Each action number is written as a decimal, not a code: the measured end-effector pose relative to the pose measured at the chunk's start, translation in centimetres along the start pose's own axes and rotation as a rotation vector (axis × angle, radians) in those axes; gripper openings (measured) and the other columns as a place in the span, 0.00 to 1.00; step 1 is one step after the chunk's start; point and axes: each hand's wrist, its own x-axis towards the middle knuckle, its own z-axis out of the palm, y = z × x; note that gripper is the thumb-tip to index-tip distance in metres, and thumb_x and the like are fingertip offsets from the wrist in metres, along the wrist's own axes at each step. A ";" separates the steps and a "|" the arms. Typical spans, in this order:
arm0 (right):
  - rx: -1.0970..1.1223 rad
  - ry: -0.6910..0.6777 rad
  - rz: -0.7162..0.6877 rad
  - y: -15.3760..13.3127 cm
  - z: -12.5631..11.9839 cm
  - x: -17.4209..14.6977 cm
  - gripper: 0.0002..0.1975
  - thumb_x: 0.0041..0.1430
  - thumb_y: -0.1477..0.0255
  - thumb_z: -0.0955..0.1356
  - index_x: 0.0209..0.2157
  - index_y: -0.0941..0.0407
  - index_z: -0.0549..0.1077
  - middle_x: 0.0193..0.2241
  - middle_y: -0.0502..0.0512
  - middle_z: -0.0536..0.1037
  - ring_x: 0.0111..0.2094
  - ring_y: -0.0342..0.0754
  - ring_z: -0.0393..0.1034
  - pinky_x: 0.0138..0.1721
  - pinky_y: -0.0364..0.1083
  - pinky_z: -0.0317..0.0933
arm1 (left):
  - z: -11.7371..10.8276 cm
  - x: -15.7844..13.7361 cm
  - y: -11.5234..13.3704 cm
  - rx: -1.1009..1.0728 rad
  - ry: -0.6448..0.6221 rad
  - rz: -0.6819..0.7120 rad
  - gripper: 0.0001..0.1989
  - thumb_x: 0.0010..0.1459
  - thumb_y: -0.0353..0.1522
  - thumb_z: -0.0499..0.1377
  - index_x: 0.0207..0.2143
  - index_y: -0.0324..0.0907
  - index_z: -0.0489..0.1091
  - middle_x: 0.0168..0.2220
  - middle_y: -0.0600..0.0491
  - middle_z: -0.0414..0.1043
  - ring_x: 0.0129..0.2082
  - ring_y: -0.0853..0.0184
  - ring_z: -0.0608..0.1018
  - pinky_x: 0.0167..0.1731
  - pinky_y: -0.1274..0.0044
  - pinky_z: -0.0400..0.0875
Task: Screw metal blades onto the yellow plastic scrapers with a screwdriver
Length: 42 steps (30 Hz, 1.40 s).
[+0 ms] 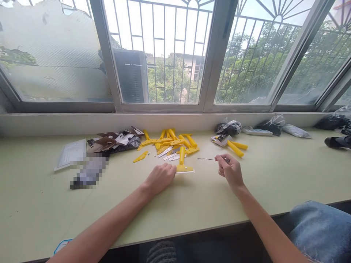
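Observation:
My left hand (162, 176) is closed on the left end of a yellow scraper (182, 160), which lies on the table with its handle pointing away from me. A pale blade edge shows along the scraper's near side, and a small screw sits in its head. To the right, my right hand (229, 169) is wrapped round a screwdriver (206, 159). Its thin metal shaft points left toward the scraper, apart from it, and my fingers hide most of the grip. Just behind the scraper lies a pile of yellow scraper parts (171, 136) with several loose blades (164, 152).
Two yellow handles (235, 149) lie right of the pile, near a black plastic bag (228, 128). At left are cardboard pieces (102, 142) and a white packet (70, 154). A loose yellow piece (140, 156) lies by tiny screws. Windows stand behind the table (131, 219).

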 end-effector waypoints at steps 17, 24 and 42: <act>-0.178 -0.140 -0.274 0.2 8.4 -0.7 0.16 0.66 0.59 0.70 0.33 0.58 0.72 0.23 0.44 0.69 0.20 0.38 0.61 0.21 0.39 0.58 | -3.5 0.7 -6.1 -1.308 0.930 -0.793 0.10 0.68 0.36 0.59 0.35 0.40 0.65 0.30 0.50 0.78 0.25 0.66 0.81 0.30 0.74 0.78; -0.251 -0.319 -0.318 2.4 20.4 0.2 0.13 0.70 0.63 0.68 0.47 0.58 0.75 0.42 0.55 0.78 0.37 0.46 0.75 0.39 0.48 0.73 | -3.6 -1.0 -10.2 -1.714 1.013 -1.131 0.13 0.68 0.36 0.61 0.50 0.37 0.71 0.46 0.48 0.75 0.40 0.65 0.80 0.38 0.70 0.79; -0.421 -0.425 -0.323 4.6 22.4 0.9 0.14 0.70 0.64 0.68 0.51 0.57 0.74 0.49 0.57 0.77 0.44 0.49 0.75 0.46 0.53 0.72 | -2.9 -0.9 -10.5 -2.009 1.008 -1.207 0.16 0.68 0.36 0.61 0.54 0.38 0.70 0.51 0.46 0.74 0.44 0.62 0.79 0.42 0.67 0.79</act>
